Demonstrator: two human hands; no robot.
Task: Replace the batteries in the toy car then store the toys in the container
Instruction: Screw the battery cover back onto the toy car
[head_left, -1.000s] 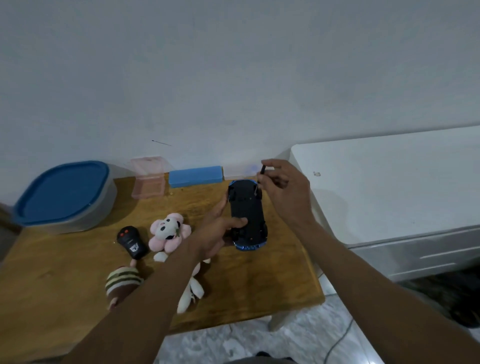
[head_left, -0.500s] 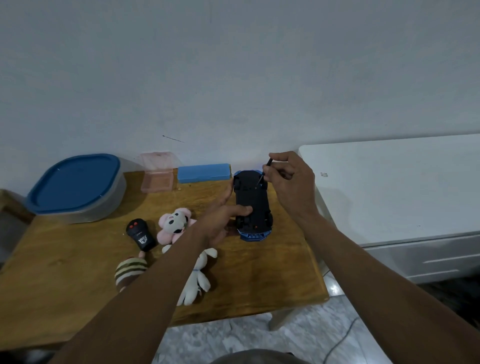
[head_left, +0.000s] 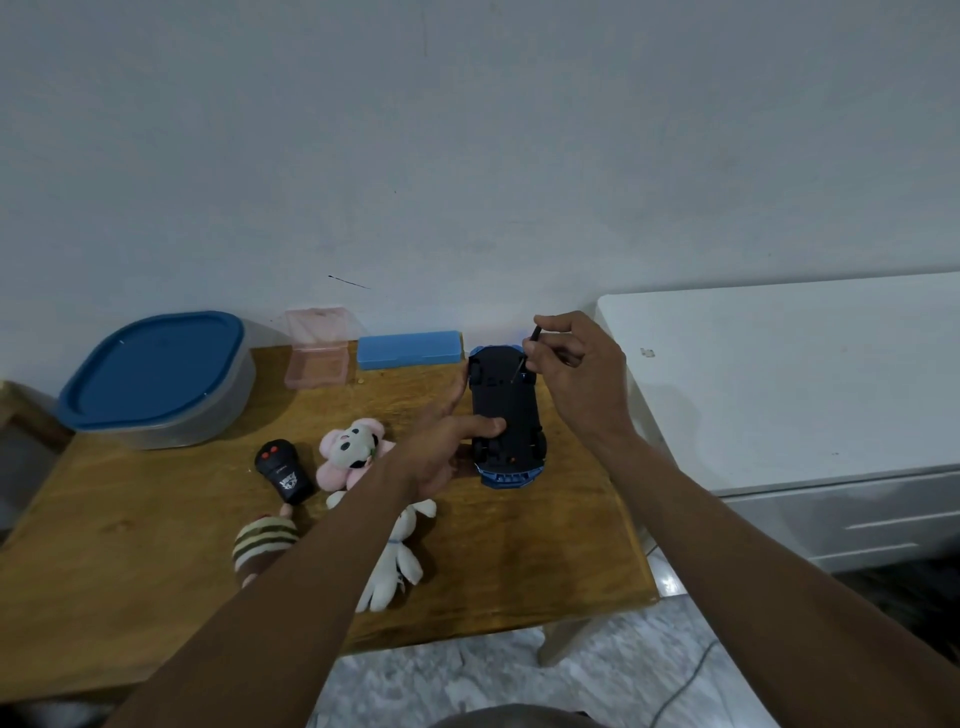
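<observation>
Steadying the upturned toy car on the counter with my left hand, I pinch a thin screwdriver in my right hand, tip at its far end.

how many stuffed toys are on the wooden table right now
3. A pink-and-white plush lies beside the remote; a striped brown plush sits nearer the front edge; a white plush lies partly under the left forearm. More may be hidden beneath that arm.
</observation>
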